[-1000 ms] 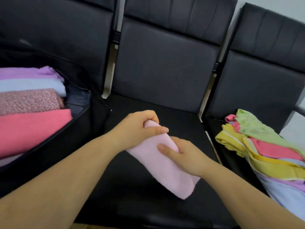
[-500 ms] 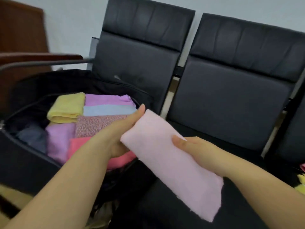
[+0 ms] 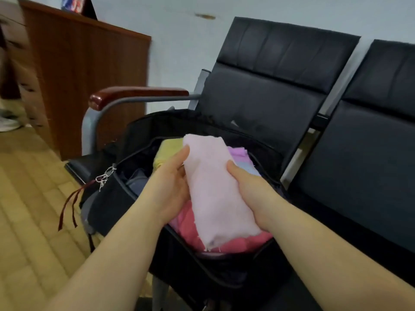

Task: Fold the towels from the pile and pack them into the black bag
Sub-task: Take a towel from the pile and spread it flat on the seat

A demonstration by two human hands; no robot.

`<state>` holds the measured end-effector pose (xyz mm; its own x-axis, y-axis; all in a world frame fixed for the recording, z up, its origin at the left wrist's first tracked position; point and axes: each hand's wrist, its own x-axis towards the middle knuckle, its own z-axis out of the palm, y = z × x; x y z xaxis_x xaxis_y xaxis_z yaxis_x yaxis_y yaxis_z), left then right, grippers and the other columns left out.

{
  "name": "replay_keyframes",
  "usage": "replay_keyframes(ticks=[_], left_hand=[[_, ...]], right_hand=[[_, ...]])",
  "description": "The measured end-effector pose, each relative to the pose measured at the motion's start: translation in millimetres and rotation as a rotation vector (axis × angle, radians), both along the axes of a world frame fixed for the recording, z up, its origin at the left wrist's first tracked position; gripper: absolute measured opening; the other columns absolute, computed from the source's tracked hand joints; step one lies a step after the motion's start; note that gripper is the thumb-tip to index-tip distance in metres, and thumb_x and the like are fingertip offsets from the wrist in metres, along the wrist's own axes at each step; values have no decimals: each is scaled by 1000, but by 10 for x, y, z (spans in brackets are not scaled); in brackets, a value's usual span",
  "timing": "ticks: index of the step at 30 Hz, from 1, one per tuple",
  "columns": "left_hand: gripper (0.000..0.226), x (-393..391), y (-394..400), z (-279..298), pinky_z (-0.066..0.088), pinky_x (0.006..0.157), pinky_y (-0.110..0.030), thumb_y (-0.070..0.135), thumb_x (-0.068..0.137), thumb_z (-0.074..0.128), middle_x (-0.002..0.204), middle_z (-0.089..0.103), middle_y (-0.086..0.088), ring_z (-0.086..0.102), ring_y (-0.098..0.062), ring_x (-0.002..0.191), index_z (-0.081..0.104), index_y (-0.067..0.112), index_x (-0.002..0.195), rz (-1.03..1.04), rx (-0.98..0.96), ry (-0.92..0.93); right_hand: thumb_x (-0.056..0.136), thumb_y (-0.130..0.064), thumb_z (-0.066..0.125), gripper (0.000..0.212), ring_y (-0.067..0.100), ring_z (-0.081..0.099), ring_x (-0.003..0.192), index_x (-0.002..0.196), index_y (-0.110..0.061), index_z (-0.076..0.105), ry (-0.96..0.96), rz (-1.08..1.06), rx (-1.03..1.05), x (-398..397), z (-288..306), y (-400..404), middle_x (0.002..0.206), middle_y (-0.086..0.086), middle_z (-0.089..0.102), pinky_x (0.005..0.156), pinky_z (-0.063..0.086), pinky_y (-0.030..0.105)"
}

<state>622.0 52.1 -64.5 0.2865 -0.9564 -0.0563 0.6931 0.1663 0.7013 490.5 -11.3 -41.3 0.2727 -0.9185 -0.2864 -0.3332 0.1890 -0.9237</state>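
A folded pale pink towel (image 3: 213, 189) is held between both hands directly above the open black bag (image 3: 116, 198). My left hand (image 3: 168, 187) grips its left side, thumb on top. My right hand (image 3: 251, 189) grips its right side. Inside the bag lie folded towels: a yellow one (image 3: 164, 151) at the back left, a purple one (image 3: 239, 152) and a light blue one (image 3: 251, 169) at the back right, a hot pink one (image 3: 233, 245) at the front. The towel pile is out of view.
The bag sits on the leftmost black seat (image 3: 269, 86) of a row; a second seat (image 3: 370, 153) is to the right. A wooden-topped armrest (image 3: 134, 94) rises left of the bag. A wooden cabinet (image 3: 85, 70) stands at the back left on tiled floor (image 3: 29, 221).
Both hands lifted the pink towel off the middle seat and carried it left over the bag. The view swung left, so the towel pile on the right seat dropped out of sight.
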Motion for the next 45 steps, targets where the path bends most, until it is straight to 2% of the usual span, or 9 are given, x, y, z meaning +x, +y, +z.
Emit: replay_keyframes(ticks=[4, 6, 9, 16, 27, 31, 36, 40, 45], left_hand=[[56, 295, 11, -129, 58, 64, -26, 31, 78, 57, 104, 72, -8, 71, -19, 89, 57, 8, 128, 73, 41, -24], [57, 419, 1, -191, 57, 67, -30, 31, 75, 57, 106, 72, -11, 71, -22, 91, 58, 7, 127, 73, 76, -32], [45, 561, -46, -249, 51, 78, -38, 26, 81, 58, 111, 70, -16, 67, -30, 99, 62, 6, 121, 97, 159, -70], [29, 777, -143, -367, 51, 91, -46, 3, 90, 52, 104, 72, -8, 68, -28, 98, 66, 17, 112, 195, 244, -543], [45, 812, -129, -580, 33, 95, -25, 23, 97, 49, 139, 49, -3, 45, -19, 126, 42, 16, 141, 404, 369, -1287], [32, 1005, 38, -762, 30, 108, -31, 25, 100, 36, 121, 61, -2, 46, -23, 127, 64, 18, 113, 274, 403, -1586], [63, 1042, 189, -890, 33, 100, -31, 43, 86, 21, 117, 64, -8, 56, -31, 113, 71, 12, 108, 108, 323, -1873], [78, 1037, 271, -853, 32, 102, -29, 58, 78, 10, 126, 52, -2, 45, -22, 119, 68, 16, 109, 168, 314, -1833], [22, 1230, 531, -796, 20, 104, -19, 22, 100, 42, 126, 43, 12, 38, -4, 120, 58, 29, 86, 221, 288, -1366]], right_hand=[[90, -41, 60, 27, 15, 62, 70, 86, -15, 66, -24, 101, 97, 278, -103, -9, 69, -4, 70, 62, 51, 21], [93, -33, 57, 22, 19, 63, 75, 86, -14, 65, -32, 121, 86, 439, -148, 13, 80, 1, 70, 70, 51, 27], [93, -31, 55, 21, 26, 64, 92, 80, -16, 62, -34, 81, 8, 716, -256, 22, 96, 7, 68, 88, 51, 37], [93, -32, 51, 33, 25, 60, 99, 115, -9, 61, 39, 10, -154, 1005, -475, 18, 111, 7, 64, 82, 46, 31], [97, -15, 48, 51, 18, 44, 129, 146, -24, 36, 193, 140, -416, 935, -503, 85, 144, 0, 46, 95, 30, 18], [97, -13, 45, 47, 21, 43, 131, 142, -23, 43, 289, 169, -394, 932, -500, 22, 146, 2, 44, 100, 30, 19], [96, -12, 47, 45, 22, 46, 129, 140, -22, 48, 226, 119, -307, 879, -525, 19, 145, 2, 46, 103, 34, 24], [95, -9, 48, 45, 22, 47, 128, 140, -17, 48, 150, 107, -263, 852, -542, 48, 144, 3, 47, 101, 35, 23], [96, -11, 48, 46, 20, 47, 126, 141, -18, 47, 184, 133, -278, 834, -532, 95, 145, 1, 46, 93, 33, 18]])
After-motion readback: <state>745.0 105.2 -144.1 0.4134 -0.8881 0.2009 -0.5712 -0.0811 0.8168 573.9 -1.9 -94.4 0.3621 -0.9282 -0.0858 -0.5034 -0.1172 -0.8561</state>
